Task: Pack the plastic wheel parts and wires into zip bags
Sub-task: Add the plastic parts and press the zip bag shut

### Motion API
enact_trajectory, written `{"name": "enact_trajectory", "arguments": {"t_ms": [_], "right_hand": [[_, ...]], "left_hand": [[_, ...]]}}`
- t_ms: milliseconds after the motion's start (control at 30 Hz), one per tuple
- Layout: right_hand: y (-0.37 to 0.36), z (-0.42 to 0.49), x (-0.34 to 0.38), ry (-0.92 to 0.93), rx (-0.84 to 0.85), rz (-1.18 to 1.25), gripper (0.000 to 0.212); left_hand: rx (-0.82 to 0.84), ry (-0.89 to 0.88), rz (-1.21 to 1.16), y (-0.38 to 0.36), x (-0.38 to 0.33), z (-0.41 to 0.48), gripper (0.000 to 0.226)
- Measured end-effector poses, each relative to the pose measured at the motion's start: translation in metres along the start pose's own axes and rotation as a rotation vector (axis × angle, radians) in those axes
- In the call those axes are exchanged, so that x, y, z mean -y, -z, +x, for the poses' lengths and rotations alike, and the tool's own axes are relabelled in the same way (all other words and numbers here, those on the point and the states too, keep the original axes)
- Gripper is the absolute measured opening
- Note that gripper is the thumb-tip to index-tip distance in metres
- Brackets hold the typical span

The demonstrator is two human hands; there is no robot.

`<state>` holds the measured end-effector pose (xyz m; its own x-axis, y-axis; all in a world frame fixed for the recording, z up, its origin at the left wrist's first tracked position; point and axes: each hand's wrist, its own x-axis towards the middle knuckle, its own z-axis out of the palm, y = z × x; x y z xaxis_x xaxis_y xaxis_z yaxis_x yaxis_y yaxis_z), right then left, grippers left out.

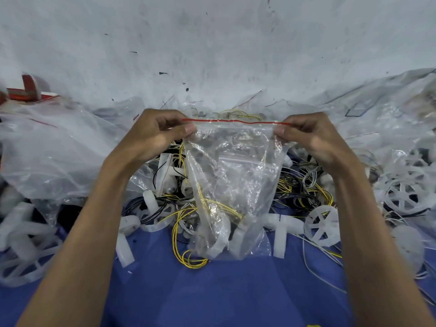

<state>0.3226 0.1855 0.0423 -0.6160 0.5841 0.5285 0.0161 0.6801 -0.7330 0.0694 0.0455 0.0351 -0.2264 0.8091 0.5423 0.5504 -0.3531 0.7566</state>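
Head view showed a zip bag (233, 175) held up at centre frame. The left grip (153, 135) pinched its upper left corner and the right grip (313, 138) its upper right, at the red seal (236, 121). White wheels (219, 241) and yellow wires (212, 204) lay in its bottom, above the blue counter (212, 291).

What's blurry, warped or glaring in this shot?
Head view: the zip bag between the left hand and right hand is sharp; wheel parts at the picture's left edge are smeared; the wide lens bows the scene; light is soft and even, with small glints on the bag.
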Motion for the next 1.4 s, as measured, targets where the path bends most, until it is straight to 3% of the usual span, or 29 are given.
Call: {"name": "enact_trajectory", "arguments": {"t_ms": [267, 867, 1000, 1400], "right_hand": [[-0.004, 0.001, 0.001, 0.021, 0.000, -0.001, 0.014], [-0.017, 0.002, 0.013, 0.046, 0.031, 0.023, 0.008], [-0.020, 0.002, 0.017, 0.073, 0.016, -0.024, 0.014], [-0.023, 0.002, 0.037, 0.050, 0.076, -0.141, 0.004]], "left_hand": [[-0.028, -0.049, -0.012, -0.011, -0.005, 0.003, 0.017], [-0.042, -0.071, 0.025, -0.016, -0.010, 0.001, 0.014], [-0.019, -0.092, 0.067, -0.018, -0.013, 0.002, 0.014], [0.016, -0.113, 0.076, -0.019, -0.018, 0.000, 0.010]]}}
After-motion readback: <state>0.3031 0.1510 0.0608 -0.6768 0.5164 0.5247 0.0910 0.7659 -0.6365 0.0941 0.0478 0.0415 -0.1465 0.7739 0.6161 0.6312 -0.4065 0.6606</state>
